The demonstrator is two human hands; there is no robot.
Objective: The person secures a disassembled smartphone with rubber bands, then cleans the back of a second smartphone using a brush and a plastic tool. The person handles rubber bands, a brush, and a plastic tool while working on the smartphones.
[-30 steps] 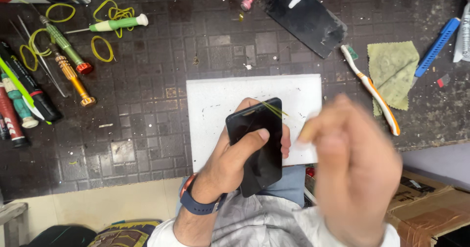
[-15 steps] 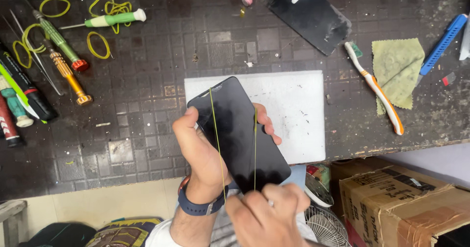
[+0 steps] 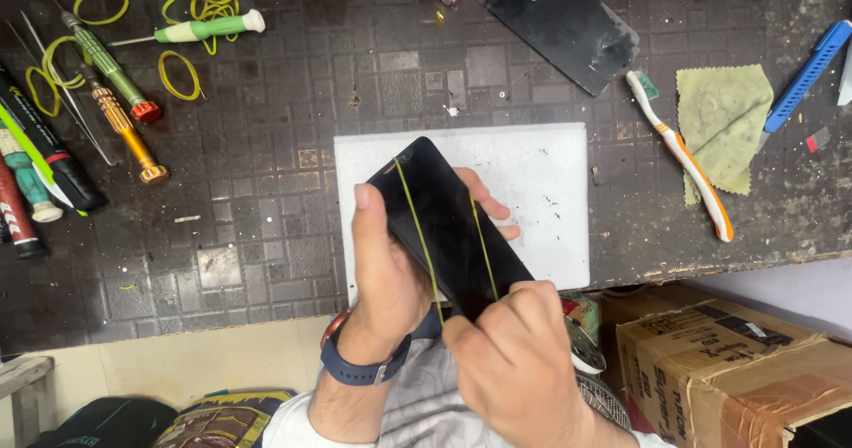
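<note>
My left hand grips a black smartphone, screen up, above a white pad on the dark tiled workbench. A yellow rubber band runs lengthwise around the phone in two strands. My right hand pinches the band at the phone's near end, its fingers closed over that corner. A dark watch strap circles my left wrist.
Screwdrivers, pens and loose yellow rubber bands lie at the left. A second black phone panel, a white-and-orange toothbrush, a green cloth and a blue tool sit at the right. A cardboard box stands below the bench edge.
The phone has turned from edge-on to screen up. My right hand has dropped from in front of the camera to the phone's near end, where the band is now stretched along the phone.
</note>
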